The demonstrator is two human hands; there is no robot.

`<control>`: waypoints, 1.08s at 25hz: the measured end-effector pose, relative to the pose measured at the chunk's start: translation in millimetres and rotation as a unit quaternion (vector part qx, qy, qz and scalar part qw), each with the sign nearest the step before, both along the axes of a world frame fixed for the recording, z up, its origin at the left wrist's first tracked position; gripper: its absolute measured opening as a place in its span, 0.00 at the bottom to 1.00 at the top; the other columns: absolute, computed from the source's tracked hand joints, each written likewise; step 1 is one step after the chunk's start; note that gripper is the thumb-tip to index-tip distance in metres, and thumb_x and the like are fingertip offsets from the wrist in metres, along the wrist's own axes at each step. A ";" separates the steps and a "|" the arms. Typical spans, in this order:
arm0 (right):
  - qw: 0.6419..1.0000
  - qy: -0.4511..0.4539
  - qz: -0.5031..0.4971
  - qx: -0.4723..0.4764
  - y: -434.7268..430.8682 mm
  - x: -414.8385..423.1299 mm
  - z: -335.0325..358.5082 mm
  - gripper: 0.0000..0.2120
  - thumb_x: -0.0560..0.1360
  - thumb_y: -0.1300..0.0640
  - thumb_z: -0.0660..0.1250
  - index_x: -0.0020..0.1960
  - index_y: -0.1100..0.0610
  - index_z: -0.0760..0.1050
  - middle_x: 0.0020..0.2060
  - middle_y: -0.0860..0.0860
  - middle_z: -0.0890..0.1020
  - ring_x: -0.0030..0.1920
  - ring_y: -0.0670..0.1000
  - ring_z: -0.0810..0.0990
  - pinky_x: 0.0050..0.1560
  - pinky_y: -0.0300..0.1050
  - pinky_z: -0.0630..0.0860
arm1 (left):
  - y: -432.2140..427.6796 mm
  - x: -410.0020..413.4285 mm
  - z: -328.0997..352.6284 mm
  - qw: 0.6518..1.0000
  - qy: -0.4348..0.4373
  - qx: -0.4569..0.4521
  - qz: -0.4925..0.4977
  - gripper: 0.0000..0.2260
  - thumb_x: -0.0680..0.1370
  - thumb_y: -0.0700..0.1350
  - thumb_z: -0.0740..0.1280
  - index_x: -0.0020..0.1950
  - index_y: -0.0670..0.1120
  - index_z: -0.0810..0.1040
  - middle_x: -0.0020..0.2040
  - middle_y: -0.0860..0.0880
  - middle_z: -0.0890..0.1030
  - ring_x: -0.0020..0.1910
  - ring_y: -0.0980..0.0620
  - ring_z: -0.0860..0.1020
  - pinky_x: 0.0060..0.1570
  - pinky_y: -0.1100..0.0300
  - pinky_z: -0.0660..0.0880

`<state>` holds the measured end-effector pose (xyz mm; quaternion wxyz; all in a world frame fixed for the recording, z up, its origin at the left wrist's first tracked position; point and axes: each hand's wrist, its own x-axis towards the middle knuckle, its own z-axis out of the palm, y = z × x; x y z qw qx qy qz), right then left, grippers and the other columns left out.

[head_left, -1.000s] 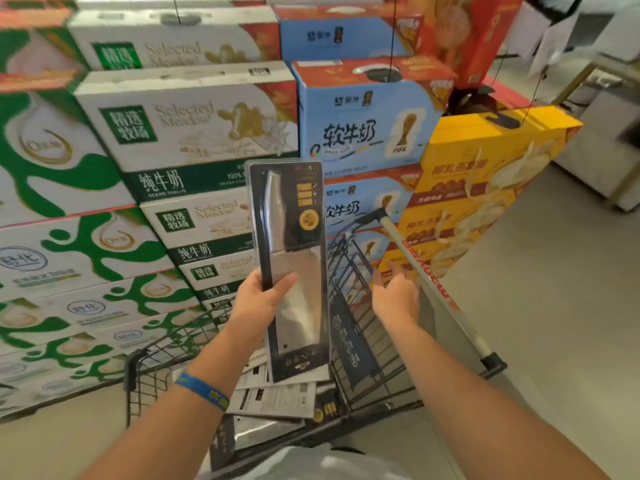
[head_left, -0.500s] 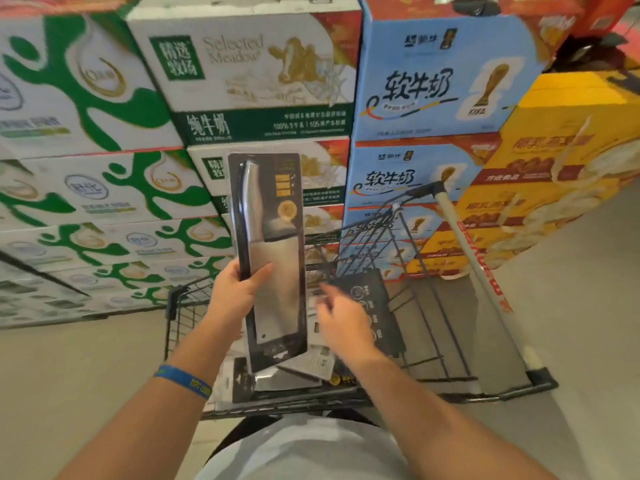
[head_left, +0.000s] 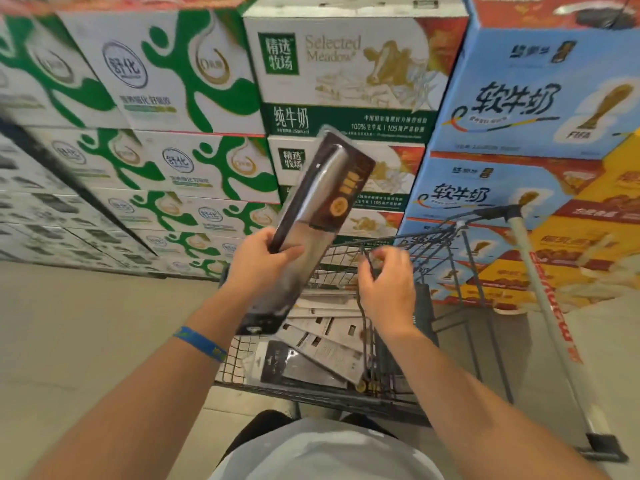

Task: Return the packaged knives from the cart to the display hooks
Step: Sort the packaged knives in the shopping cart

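Above the wire cart (head_left: 450, 237): one packaged knife (head_left: 318, 209) held clear, a second package (head_left: 424, 306) under grasp.

First item: gripped at mid-length in the left hand (head_left: 263, 261), thumb across the front; tilted, top end up and to the right, in front of the stacked milk cartons (head_left: 346, 71). Second item: pinched at the upper edge by curled fingers of the right hand (head_left: 388, 289); standing on edge inside the basket. On the basket floor below both hands: further packaged knives (head_left: 311, 355), lying flat and overlapping. Right of the basket: cart handle (head_left: 547, 306), untouched. On the left wrist: blue wristband (head_left: 199, 342).
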<state>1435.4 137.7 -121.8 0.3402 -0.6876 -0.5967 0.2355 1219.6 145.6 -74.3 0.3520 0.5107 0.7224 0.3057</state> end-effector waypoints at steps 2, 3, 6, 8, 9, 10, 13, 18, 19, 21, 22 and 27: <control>0.989 -0.011 0.021 0.146 19.4 3.1 34.4 0.18 0.77 0.48 0.68 0.64 0.55 0.72 0.60 0.50 0.74 0.65 0.51 0.72 0.67 0.50 0.72 | 12.7 3.7 19.9 0.991 0.121 0.018 -0.054 0.09 0.76 0.53 0.74 0.53 0.53 0.79 0.44 0.55 0.82 0.45 0.55 0.80 0.44 0.56 0.78; 0.978 -0.049 0.045 0.195 30.5 3.2 53.1 0.25 0.75 0.46 0.69 0.68 0.55 0.70 0.66 0.52 0.73 0.69 0.52 0.70 0.72 0.51 0.68 | 19.8 7.4 31.5 0.979 0.182 0.032 -0.089 0.10 0.75 0.54 0.74 0.52 0.52 0.79 0.44 0.54 0.82 0.44 0.54 0.80 0.45 0.54 0.79; 0.905 -0.298 0.176 0.248 56.3 -1.3 89.9 0.33 0.71 0.39 0.70 0.72 0.51 0.70 0.72 0.54 0.72 0.75 0.58 0.66 0.76 0.61 0.58 | 41.6 26.3 68.9 0.911 0.338 0.099 -0.214 0.11 0.74 0.53 0.75 0.51 0.50 0.80 0.42 0.50 0.83 0.43 0.47 0.80 0.47 0.53 0.78; 0.881 -0.363 0.214 0.216 60.7 1.8 100.0 0.27 0.72 0.37 0.70 0.65 0.51 0.77 0.58 0.52 0.83 0.65 0.58 0.78 0.68 0.59 0.69 | 54.6 45.6 89.9 0.851 0.419 0.137 -0.286 0.10 0.75 0.55 0.73 0.52 0.51 0.82 0.44 0.49 0.85 0.45 0.44 0.82 0.47 0.55 0.77; 0.897 -0.349 0.207 0.177 62.5 6.5 101.3 0.23 0.72 0.36 0.71 0.60 0.51 0.78 0.49 0.50 0.84 0.55 0.56 0.83 0.57 0.53 0.75 | 60.1 54.3 98.0 0.816 0.462 0.153 -0.311 0.09 0.76 0.56 0.71 0.52 0.53 0.82 0.44 0.51 0.85 0.46 0.46 0.82 0.48 0.55 0.76; 0.922 -0.306 0.196 0.136 63.3 13.0 100.3 0.21 0.72 0.36 0.72 0.55 0.51 0.78 0.42 0.49 0.82 0.47 0.55 0.83 0.45 0.49 0.74 | 64.0 61.2 103.6 0.784 0.498 0.182 -0.324 0.09 0.76 0.57 0.70 0.52 0.54 0.81 0.45 0.53 0.84 0.49 0.47 0.82 0.53 0.54 0.74; 0.977 -0.141 0.152 0.052 55.4 42.2 82.7 0.18 0.73 0.38 0.74 0.44 0.50 0.73 0.34 0.44 0.77 0.38 0.51 0.78 0.34 0.47 0.69 | 66.8 69.0 96.9 0.760 0.494 0.331 -0.263 0.21 0.72 0.61 0.72 0.62 0.52 0.82 0.64 0.49 0.80 0.69 0.44 0.74 0.73 0.47 0.61; 0.971 0.235 0.020 -0.036 23.5 81.1 51.5 0.10 0.71 0.46 0.79 0.45 0.48 0.79 0.36 0.40 0.85 0.39 0.41 0.82 0.37 0.35 0.75 | 50.5 85.0 56.7 0.980 0.058 0.187 -0.035 0.38 0.76 0.62 0.70 0.79 0.45 0.62 0.77 0.49 0.67 0.76 0.48 0.66 0.76 0.48 0.64; 0.957 0.287 0.001 -0.051 18.5 82.8 47.5 0.09 0.73 0.47 0.78 0.47 0.48 0.80 0.39 0.41 0.86 0.43 0.44 0.84 0.41 0.37 0.78 | 44.8 97.5 47.0 0.992 -0.078 0.085 -0.047 0.34 0.78 0.62 0.68 0.78 0.46 0.64 0.73 0.51 0.72 0.69 0.51 0.73 0.70 0.50 0.71; 0.928 0.365 -0.017 -0.073 7.2 83.8 38.4 0.08 0.76 0.48 0.75 0.51 0.50 0.81 0.45 0.47 0.88 0.48 0.51 0.86 0.48 0.45 0.81 | 33.1 121.1 21.3 0.968 -0.235 -0.046 -0.075 0.24 0.82 0.57 0.64 0.72 0.45 0.72 0.63 0.49 0.82 0.55 0.55 0.82 0.55 0.58 0.81; 0.926 0.371 -0.024 -0.072 0.5 85.0 33.1 0.08 0.77 0.48 0.73 0.52 0.51 0.80 0.46 0.49 0.88 0.48 0.52 0.86 0.49 0.47 0.82 | 28.2 129.0 6.7 0.971 -0.219 -0.061 -0.077 0.19 0.83 0.55 0.64 0.69 0.45 0.75 0.60 0.47 0.83 0.52 0.54 0.83 0.52 0.60 0.80; 0.973 0.146 -0.176 -0.032 -47.1 103.0 -10.2 0.11 0.81 0.44 0.67 0.47 0.52 0.76 0.39 0.48 0.81 0.40 0.50 0.80 0.38 0.47 0.75 | -2.5 116.1 -65.1 0.985 0.059 -0.144 -0.073 0.27 0.83 0.57 0.61 0.80 0.47 0.63 0.71 0.44 0.76 0.57 0.44 0.81 0.48 0.60 0.74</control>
